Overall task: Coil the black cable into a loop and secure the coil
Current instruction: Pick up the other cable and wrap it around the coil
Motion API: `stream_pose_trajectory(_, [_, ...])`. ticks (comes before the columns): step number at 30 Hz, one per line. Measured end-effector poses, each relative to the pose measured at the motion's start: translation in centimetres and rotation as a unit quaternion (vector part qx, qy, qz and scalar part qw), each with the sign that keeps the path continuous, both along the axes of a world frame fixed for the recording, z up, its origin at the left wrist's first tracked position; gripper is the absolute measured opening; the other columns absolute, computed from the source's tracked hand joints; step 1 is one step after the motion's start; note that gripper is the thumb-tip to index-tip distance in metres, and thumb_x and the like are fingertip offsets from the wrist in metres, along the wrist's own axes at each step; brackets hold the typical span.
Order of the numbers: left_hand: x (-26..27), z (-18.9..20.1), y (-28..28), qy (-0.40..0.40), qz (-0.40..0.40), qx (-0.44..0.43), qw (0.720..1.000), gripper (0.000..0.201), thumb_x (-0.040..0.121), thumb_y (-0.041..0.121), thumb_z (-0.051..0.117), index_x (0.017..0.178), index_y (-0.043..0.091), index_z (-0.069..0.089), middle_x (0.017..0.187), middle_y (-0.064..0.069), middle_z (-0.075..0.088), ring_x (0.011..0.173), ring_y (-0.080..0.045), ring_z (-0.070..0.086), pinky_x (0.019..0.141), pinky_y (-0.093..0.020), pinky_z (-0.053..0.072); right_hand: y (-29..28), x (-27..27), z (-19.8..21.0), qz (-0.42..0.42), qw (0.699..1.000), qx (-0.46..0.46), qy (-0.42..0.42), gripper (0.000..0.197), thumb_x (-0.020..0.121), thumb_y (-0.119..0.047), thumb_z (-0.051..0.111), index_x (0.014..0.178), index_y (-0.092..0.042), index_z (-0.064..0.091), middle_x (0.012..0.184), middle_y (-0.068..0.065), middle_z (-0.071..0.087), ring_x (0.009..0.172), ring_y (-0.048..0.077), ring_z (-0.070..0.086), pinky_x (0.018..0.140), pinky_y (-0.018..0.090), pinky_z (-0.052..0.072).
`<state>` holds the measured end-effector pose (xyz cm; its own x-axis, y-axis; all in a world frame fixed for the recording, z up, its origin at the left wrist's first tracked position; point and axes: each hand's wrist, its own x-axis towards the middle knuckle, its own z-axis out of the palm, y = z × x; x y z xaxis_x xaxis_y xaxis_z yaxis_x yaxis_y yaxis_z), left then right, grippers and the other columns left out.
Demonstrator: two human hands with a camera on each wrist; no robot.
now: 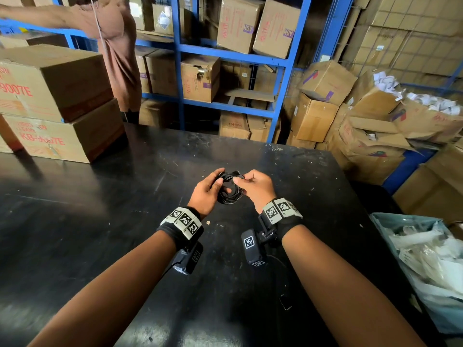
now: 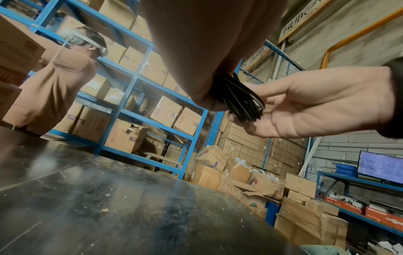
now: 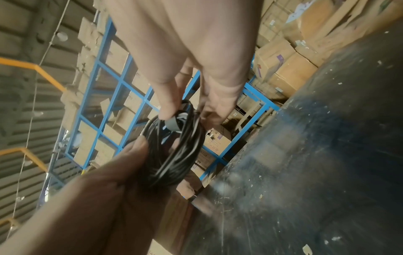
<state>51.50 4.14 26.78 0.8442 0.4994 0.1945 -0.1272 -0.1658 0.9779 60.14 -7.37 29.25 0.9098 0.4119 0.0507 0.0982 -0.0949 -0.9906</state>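
Table [image 1: 100, 221], dark and scuffed, under everything. Stacked cartons [image 1: 57, 101] at ten o'clock, contents unseen; open bin [image 1: 383, 221] at four o'clock, heaped with white packets. Left hand [image 1: 204, 194] clamped round black cable [image 1: 229, 187], coiled, held above mid-table. Right hand [image 1: 255, 187] pinching the coil's twelve o'clock edge at a grey strap [image 3: 173, 123]. Risk, likely: pinch slipping, loops springing loose, strap undone.

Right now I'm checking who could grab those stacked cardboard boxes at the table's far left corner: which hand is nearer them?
Left. The left hand grips the cable coil on the side toward the stacked cardboard boxes; the right hand pinches the coil's opposite side, farther away.
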Motion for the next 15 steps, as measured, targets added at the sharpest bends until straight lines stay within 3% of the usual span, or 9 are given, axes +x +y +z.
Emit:
stream_pose_trajectory(4, [-0.2, -0.2, 0.4, 0.006, 0.004, 0.034, 0.999, 0.035, 0.096, 0.018, 0.041, 0.131, 0.021, 0.046, 0.075, -0.003, 0.067, 0.065, 0.002, 0.062, 0.081, -0.029, 0.05, -0.1, 0.0, 0.0, 0.023, 0.999, 0.041, 0.026, 0.019, 0.074, -0.003, 0.074, 0.066, -0.007, 0.057, 0.082, 0.011, 0.068, 0.076, 0.022, 0.06, 0.077, 0.039, 0.05])
stream_pose_trajectory(8, [-0.3, -0.2, 0.5, 0.008, -0.002, 0.058, 0.998, 0.036, 0.097, 0.019, 0.041, 0.133, 0.023, 0.044, 0.075, -0.002, 0.066, 0.072, -0.009, 0.06, 0.084, -0.034, 0.048, -0.2, 0.2, 0.3, 0.029, 0.998, 0.053, 0.033, 0.02, 0.078, -0.002, 0.07, 0.064, -0.008, 0.057, 0.074, 0.003, 0.065, 0.067, 0.013, 0.057, 0.069, 0.025, 0.045])
stream_pose_trajectory(12, [-0.5, 0.1, 0.6, 0.006, -0.007, 0.062, 0.998, 0.037, 0.097, 0.016, 0.04, 0.133, 0.022, 0.044, 0.073, 0.0, 0.065, 0.067, -0.003, 0.058, 0.081, -0.031, 0.047, -0.5, 0.6, 0.8, 0.05, 0.997, -0.016, -0.053, 0.015, 0.085, -0.014, 0.065, 0.07, -0.01, 0.061, 0.062, 0.002, 0.056, 0.063, 0.015, 0.05, 0.066, 0.032, 0.044])
stream_pose_trajectory(15, [-0.6, 0.1, 0.6, 0.007, -0.019, 0.066, 0.998, 0.036, 0.097, 0.016, 0.039, 0.132, 0.022, 0.045, 0.072, -0.001, 0.064, 0.071, -0.009, 0.057, 0.079, -0.029, 0.046, -0.4, 0.8, 1.1, 0.056, 0.993, -0.052, -0.087, 0.018, 0.085, -0.015, 0.065, 0.079, 0.002, 0.062, 0.063, 0.006, 0.057, 0.062, 0.016, 0.053, 0.068, 0.035, 0.049])
